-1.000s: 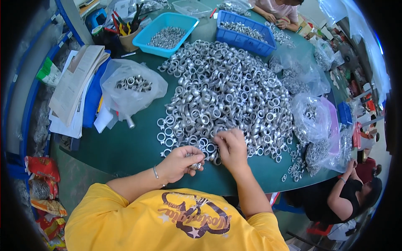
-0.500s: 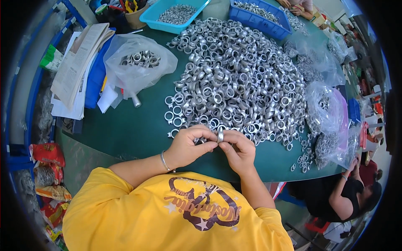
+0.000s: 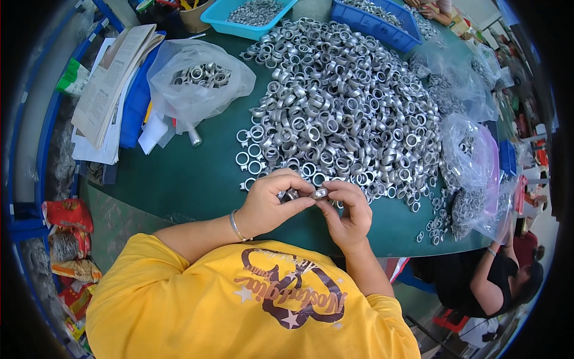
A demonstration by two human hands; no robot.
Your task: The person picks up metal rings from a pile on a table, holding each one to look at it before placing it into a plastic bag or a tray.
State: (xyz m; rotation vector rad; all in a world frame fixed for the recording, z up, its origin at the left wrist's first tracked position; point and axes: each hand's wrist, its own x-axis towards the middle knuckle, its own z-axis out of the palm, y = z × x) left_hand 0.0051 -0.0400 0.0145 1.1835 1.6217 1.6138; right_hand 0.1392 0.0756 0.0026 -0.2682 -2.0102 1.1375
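Between my two hands, at the near edge of a large pile of silver metal rings (image 3: 353,107), I hold one metal ring (image 3: 320,193) edge-on. My right hand (image 3: 348,216) pinches it between thumb and fingers. The fingertips of my left hand (image 3: 269,200) meet its other side. More metal rings (image 3: 289,195) sit in the curl of my left fingers, partly hidden. Several loose rings (image 3: 242,158) lie flat on the green table just beyond my left hand.
A clear plastic bag (image 3: 203,99) with rings stands at the left, near papers (image 3: 110,90). Beyond the pile are a light-blue tray (image 3: 230,27) and a blue bin (image 3: 382,30). Bags of parts (image 3: 469,152) line the right; a person in black (image 3: 478,278) is at lower right.
The held ring has turned from upright to lying nearly sideways between my fingertips. My right hand has shifted slightly to the right, and the view has moved a little.
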